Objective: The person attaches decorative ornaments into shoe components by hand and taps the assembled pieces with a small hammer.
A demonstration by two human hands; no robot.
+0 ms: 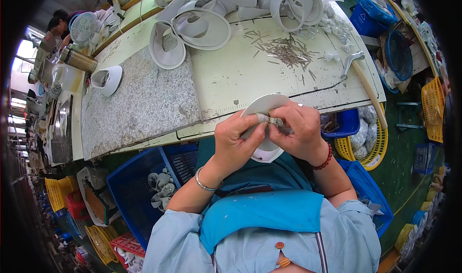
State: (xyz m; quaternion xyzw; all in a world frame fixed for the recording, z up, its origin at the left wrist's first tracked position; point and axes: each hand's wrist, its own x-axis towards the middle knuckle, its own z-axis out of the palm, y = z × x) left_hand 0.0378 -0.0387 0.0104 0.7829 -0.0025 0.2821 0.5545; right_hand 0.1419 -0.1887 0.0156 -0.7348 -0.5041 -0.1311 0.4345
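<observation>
Beside pale worktable [221, 73], green floor [399, 150]; hands [236, 136] [299, 131] grip white piece [267, 101].

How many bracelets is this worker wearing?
2: a round silver-coloured metal bangle on the wrist of the left hand, and a red beaded bracelet on that of the right hand.

Two hands [236, 138] [301, 128], one hammer [369, 92], one slab [144, 97], perhaps a dozen large white rings [220, 34]

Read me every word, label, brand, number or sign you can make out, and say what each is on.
Nothing legible.
Ruler scale along the table: ticks; any numbers too small to read.
Blue bin, upper right: pale print, too small to read.
White piece in left hand and right hand: no lettering visible.
</observation>
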